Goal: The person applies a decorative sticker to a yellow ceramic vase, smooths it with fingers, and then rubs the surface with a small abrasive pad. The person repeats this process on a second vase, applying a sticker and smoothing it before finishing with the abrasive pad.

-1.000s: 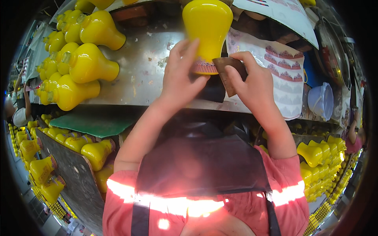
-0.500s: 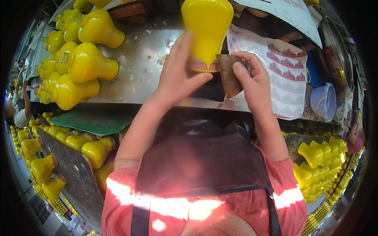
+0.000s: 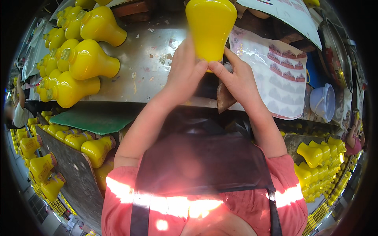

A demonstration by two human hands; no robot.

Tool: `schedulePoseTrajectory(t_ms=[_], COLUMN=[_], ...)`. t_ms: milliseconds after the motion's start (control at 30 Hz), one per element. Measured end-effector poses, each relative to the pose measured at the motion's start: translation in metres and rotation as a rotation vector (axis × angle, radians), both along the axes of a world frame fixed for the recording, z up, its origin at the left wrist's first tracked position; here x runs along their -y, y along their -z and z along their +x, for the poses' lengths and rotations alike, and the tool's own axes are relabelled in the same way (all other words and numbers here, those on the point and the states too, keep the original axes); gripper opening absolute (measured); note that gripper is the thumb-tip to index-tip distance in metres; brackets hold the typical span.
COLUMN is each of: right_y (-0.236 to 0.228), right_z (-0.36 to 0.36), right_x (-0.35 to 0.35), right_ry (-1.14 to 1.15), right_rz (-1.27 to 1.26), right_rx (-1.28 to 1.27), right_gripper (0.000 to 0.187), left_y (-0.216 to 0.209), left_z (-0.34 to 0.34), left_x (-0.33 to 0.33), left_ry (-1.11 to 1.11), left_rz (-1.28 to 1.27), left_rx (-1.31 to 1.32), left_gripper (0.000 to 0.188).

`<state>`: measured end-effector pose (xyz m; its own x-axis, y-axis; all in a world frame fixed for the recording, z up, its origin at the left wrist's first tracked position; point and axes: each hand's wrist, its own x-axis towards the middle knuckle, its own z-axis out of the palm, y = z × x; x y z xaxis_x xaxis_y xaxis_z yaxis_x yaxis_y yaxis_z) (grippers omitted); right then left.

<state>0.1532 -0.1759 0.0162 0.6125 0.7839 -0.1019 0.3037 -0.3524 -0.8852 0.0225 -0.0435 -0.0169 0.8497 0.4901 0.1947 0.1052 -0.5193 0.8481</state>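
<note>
Cupping the narrow near end of a glossy yellow vase (image 3: 211, 29) between two bare hands, a person in a pink shirt (image 3: 126, 220) and a dark apron (image 3: 204, 167) works at a metal worktop (image 3: 132, 67), seen from above. The vase is at the top centre of the view, over the worktop, its broad part pointing away from the person and reaching the upper edge of the picture. The left hand (image 3: 183, 74) curves along the vase's left side, fingers extended and thumb against the near end. The right hand (image 3: 241, 80) grips from the right, its thumb tip close to the left thumb. A flat brown piece (image 3: 224, 98) sticks out below the right palm; how the lower fingers hold it is hidden.

Right of the hands lies a white sheet (image 3: 289, 100) printed with rows of reddish scalloped patterns, some rows pale grey. Beyond it stands a small lavender bucket (image 3: 323, 103). On the left of the worktop, several more yellow vases (image 3: 92, 59) lie on their sides in a cluster. Below the worktop's near edge, on the left, is a green board (image 3: 96, 119). Many further vases fill both lower sides.
</note>
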Motion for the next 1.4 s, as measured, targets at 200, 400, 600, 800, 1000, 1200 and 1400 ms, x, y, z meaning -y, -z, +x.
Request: schedulePoseTrajectory(t_ms=[200,400,600,800,1000,1200,1400], right_y=[0.004,0.005,0.002,0.0,-0.011,-0.013,-0.017], right_z=[0.005,0.003,0.003,0.005,0.001,0.002,0.015], right_x=[-0.001,-0.004,-0.002,-0.003,-0.007,-0.005,0.001], right_ry=[-0.008,-0.008,-0.037,-0.041,-0.063,-0.099,-0.002], right_rz=[-0.03,-0.045,-0.074,-0.006,-0.248,-0.27,-0.041], right_rx=[0.01,-0.038,0.094,-0.094,0.166,0.177,-0.308], right_gripper=[0.065,0.058,0.06,0.062,0.071,0.074,0.046], left_y=[0.0,0.003,0.001,-0.001,-0.003,0.004,0.007], left_z=[-0.001,0.005,-0.001,0.004,0.0,-0.005,-0.002], left_x=[-0.008,-0.005,-0.003,-0.011,-0.006,-0.015,-0.014], left_ry=[0.038,-0.015,0.032,0.055,0.031,0.106,0.134], left_rz=[-0.167,-0.012,0.011,-0.404,-0.128,-0.089,-0.687], left_rx=[0.028,-0.01,0.035,0.062,0.014,-0.008,0.223], left_gripper=[0.077,0.075,0.073,0.075,0.076,0.081,0.091])
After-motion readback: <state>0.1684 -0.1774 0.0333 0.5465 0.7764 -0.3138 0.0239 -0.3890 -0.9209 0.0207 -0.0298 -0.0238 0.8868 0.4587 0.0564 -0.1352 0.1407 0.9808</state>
